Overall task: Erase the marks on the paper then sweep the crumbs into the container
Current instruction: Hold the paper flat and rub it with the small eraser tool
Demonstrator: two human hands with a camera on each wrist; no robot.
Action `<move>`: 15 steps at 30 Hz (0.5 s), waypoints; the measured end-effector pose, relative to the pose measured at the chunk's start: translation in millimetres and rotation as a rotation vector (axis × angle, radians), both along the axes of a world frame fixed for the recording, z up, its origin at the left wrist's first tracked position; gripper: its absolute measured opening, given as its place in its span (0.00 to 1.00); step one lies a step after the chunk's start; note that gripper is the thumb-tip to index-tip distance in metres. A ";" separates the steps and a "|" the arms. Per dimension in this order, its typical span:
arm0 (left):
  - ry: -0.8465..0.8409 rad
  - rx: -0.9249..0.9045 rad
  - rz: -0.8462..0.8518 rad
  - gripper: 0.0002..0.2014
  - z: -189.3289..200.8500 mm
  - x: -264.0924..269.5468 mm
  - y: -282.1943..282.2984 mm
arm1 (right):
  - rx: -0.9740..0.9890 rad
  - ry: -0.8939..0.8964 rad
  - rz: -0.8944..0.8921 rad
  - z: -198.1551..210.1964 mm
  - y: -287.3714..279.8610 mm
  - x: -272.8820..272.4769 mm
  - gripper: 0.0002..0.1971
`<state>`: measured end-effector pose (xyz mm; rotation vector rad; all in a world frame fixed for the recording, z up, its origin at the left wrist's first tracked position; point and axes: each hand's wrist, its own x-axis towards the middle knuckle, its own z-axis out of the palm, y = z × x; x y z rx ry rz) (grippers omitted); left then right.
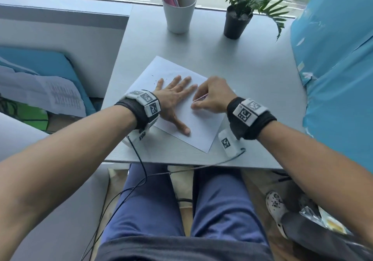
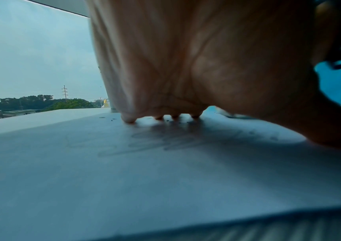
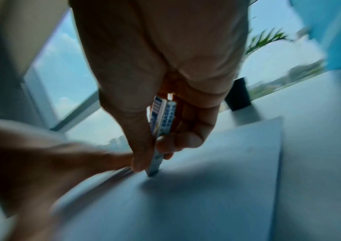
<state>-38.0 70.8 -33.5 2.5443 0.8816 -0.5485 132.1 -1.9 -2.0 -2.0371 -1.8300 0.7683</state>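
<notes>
Right grip: my right hand (image 3: 161,101) pinches the eraser (image 3: 161,130), a flat sleeved block, between thumb and curled fingers; its lower corner meets the paper (image 3: 227,171).
Left grip: my left hand (image 1: 173,97) lies flat with straight, spread fingers and the palm pressing the sheet down, holding nothing.
Contact zone: the eraser tip works just beside my left fingertips (image 2: 129,119), near the middle of the sheet.
Marks: faint grey scribbles (image 2: 155,143) show under and before my left palm in the left wrist view; dark crumbs (image 1: 156,80) lie near the far left edge of the sheet.
Paper position: skewed on the grey surface (image 1: 252,83), well short of the white cup (image 1: 178,12) and potted plant (image 1: 238,21).
Container: which vessel receives the crumbs I cannot tell.
Step in hand: erasing, judged unfinished, since marks remain.
Technique: I should rub in short strokes away from the anchoring hand so the sheet stays taut, keep pressure light to avoid creasing, and shift the left palm to expose the scribbles beneath it.
Risk: rubbing toward the free edge may buckle the paper or scatter crumbs off it.
</notes>
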 end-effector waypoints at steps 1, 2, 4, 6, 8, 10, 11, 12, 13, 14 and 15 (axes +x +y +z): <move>0.004 0.008 -0.011 0.78 -1.2 -0.5 0.7 | -0.031 0.005 0.083 -0.1 -11.1 -9.3 0.07; 0.008 0.007 -0.015 0.78 -0.9 -1.2 1.5 | -0.060 0.011 0.125 0.0 -15.8 -12.0 0.07; 0.007 0.001 -0.008 0.78 -0.5 -1.6 1.4 | -0.046 0.006 0.032 2.0 -1.2 1.0 0.08; -0.002 0.007 -0.010 0.77 -0.6 -0.6 0.9 | 0.033 -0.031 -0.126 7.9 18.9 21.7 0.10; -0.011 0.023 -0.024 0.75 -1.5 -0.5 0.2 | 0.079 -0.015 -0.213 9.7 26.5 36.7 0.09; -0.021 0.055 -0.043 0.72 -3.7 -3.0 0.5 | 0.028 0.040 -0.207 8.1 21.3 42.9 0.10; -0.030 0.055 -0.044 0.70 -3.9 -5.0 0.3 | -0.031 0.035 -0.188 6.5 15.3 45.4 0.10; -0.039 0.050 -0.045 0.67 -3.3 -6.6 0.5 | -0.090 0.004 -0.178 4.0 9.2 48.6 0.09; -0.043 0.045 -0.052 0.65 -2.4 -7.4 1.3 | -0.121 -0.025 -0.183 0.7 4.2 52.3 0.08; -0.034 0.044 -0.061 0.62 -1.2 -8.8 3.3 | -0.126 -0.034 -0.196 -1.9 0.8 55.1 0.07; -0.014 0.048 -0.059 0.59 0.6 -10.8 6.3 | -0.121 -0.030 -0.203 -3.7 -1.0 56.0 0.06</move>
